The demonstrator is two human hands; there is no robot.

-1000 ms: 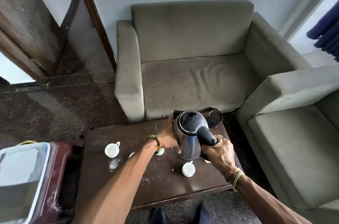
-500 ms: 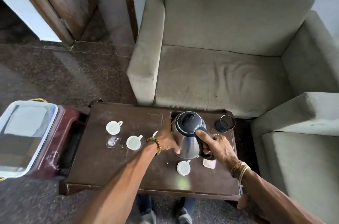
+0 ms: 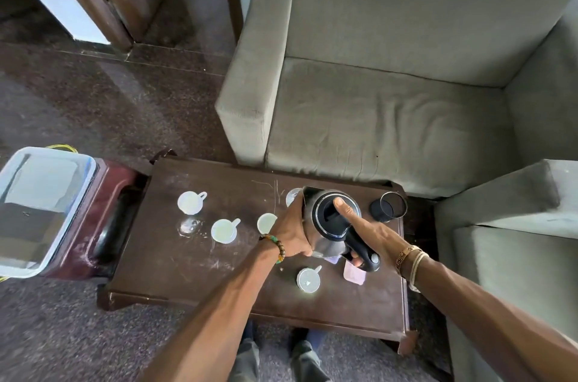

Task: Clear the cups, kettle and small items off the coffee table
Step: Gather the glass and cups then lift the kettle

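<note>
Change: right thumb now lies on the kettle lid.
Left hand: fingers wrapped against kettle's side.
Right hand: fingers curled around handle.
Kettle: on coffee table, among white cups.

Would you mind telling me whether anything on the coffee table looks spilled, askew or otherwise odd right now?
Yes: a wet-looking shiny patch lies on the coffee table just in front of the far-left cup, like a small spill. White streaks and scratches mark the tabletop. The cups stand upright, and both hands grip the kettle.
</note>
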